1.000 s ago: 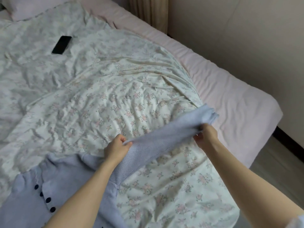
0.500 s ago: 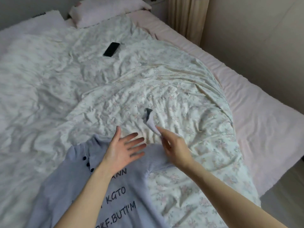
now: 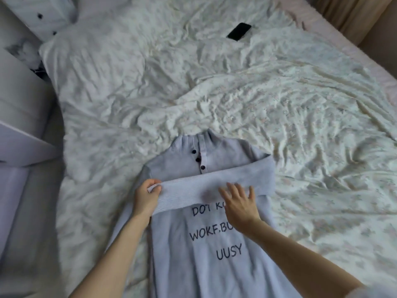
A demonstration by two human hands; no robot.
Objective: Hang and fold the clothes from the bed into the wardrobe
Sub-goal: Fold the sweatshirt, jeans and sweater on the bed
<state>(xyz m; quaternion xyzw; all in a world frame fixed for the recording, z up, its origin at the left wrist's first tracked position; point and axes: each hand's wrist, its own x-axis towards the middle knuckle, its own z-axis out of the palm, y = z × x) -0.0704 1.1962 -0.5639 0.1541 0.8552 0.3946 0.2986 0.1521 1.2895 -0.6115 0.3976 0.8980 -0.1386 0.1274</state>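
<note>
A pale lilac knitted sweater point(image 3: 199, 254) with dark buttons and black lettering lies face up on the bed, collar pointing away from me. Its right sleeve point(image 3: 214, 188) is folded across the chest, from the right shoulder to the left side. My left hand point(image 3: 147, 196) pinches the cuff end of that sleeve at the sweater's left edge. My right hand point(image 3: 239, 204) rests flat on the sleeve with fingers spread, covering part of the lettering. The wardrobe is not in view.
The bed carries a crumpled white floral duvet point(image 3: 236, 93). A black phone point(image 3: 238, 31) lies on it far back. A pink sheet edge point(image 3: 365, 59) runs along the right. Pale furniture point(image 3: 19, 130) stands at the left, and a spotted cushion point(image 3: 40, 16) sits top left.
The right sleeve, earlier stretched out to the right between both hands, now lies folded across the chest. My left hand has closed on its cuff; my right hand has let go and flattened.
</note>
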